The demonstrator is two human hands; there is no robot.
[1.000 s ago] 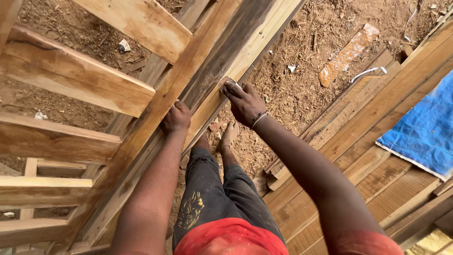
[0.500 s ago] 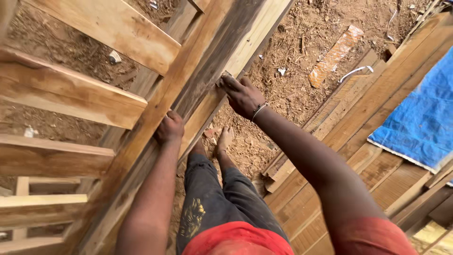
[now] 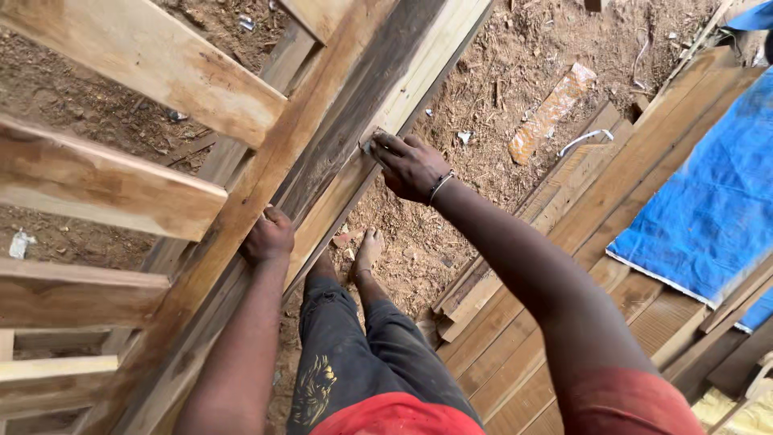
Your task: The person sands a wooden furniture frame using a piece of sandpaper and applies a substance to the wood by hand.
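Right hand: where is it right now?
Head view, upper centre: the right hand presses on the long wooden plank, above and right of the left hand gripping the plank's other edge, with bare feet on dirt below.

Long upright wooden post (image 3: 322, 153), pale edges, dark weathered middle

We count two hands (image 3: 270, 235) on the frame, three cross rails (image 3: 105, 181) at left, one blue tarp (image 3: 708, 209), two bare feet (image 3: 369, 250).
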